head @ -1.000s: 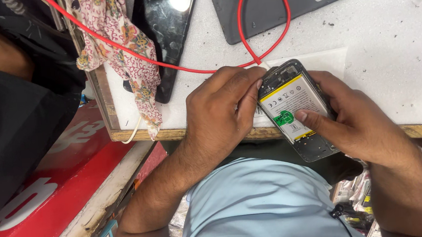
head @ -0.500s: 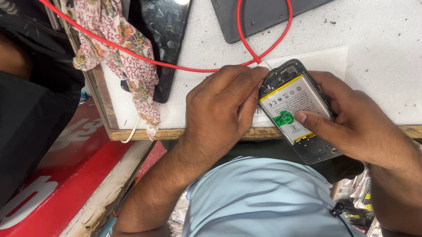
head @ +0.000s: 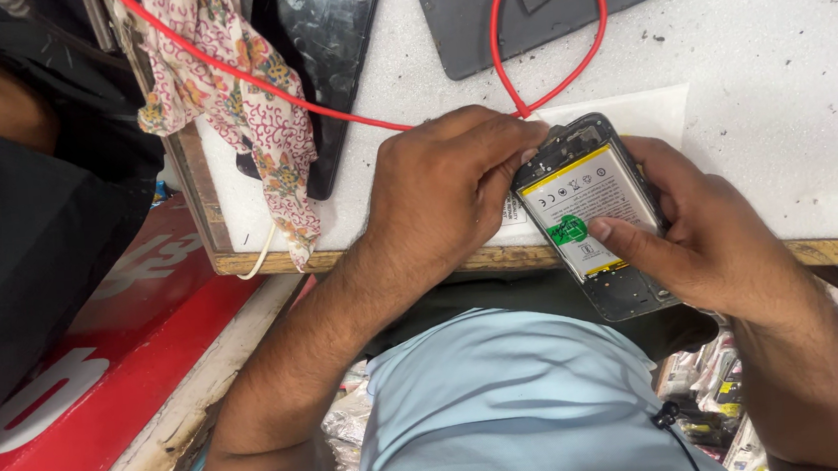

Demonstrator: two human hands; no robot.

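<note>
Grey opened phone [head: 592,214], both hands [head: 455,188]

Bare tabletop [head: 776,88] free to the right; red cable [head: 567,84], back cover [head: 481,11] block ahead.

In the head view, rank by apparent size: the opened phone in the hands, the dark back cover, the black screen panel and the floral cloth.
1. Dark back cover, cut off by the frame.
2. Floral cloth.
3. Black screen panel and opened phone: too alike to rank, both partly hidden.
</note>
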